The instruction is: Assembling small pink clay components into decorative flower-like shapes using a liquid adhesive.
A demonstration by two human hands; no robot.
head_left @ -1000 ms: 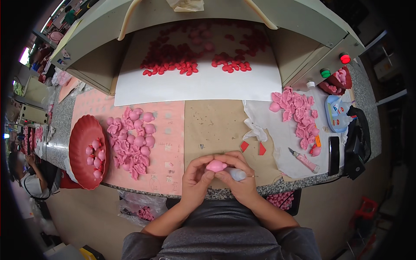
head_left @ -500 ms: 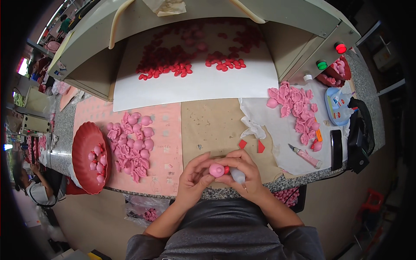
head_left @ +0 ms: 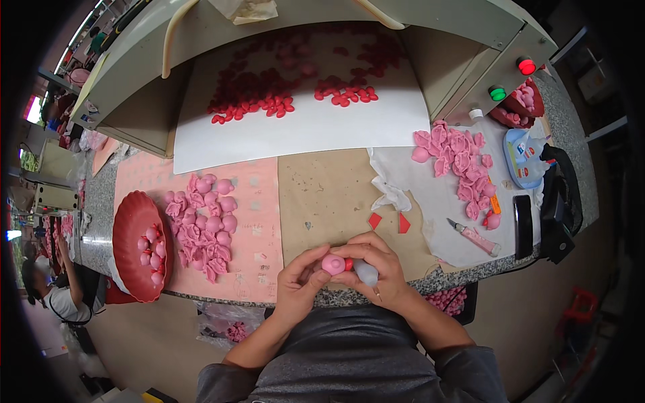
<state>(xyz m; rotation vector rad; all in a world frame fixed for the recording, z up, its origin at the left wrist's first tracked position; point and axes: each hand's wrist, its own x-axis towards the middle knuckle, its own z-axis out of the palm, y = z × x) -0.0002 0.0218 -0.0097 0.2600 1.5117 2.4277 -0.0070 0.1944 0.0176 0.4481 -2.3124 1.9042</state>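
Observation:
Close to the table's front edge, my left hand [head_left: 297, 282] is closed round a pink rounded rubbery piece [head_left: 332, 264] with a small knob on it. My right hand [head_left: 390, 272] meets it from the other side and grips a small translucent squeeze bottle [head_left: 366, 273]. Between the two hands, a small red piece [head_left: 349, 264] touches the pink piece at its right. Whether the red piece is joined to the pink one I cannot tell. Some fingertips are hidden behind these things.
At left, pink petal-like pieces [head_left: 201, 225] lie beside a red fluted bowl [head_left: 121, 258] holding several parts. Under the grey hood [head_left: 463, 80] are red pieces [head_left: 262, 102]. To the right lie more pink pieces [head_left: 460, 158], a craft knife [head_left: 477, 238], a phone [head_left: 522, 227] and a blue tray [head_left: 517, 158].
The bottle has shifted slightly left and tilted between my hands, its tip no longer showing below. The pink piece stays in my left hand. At far left another person's arm has risen.

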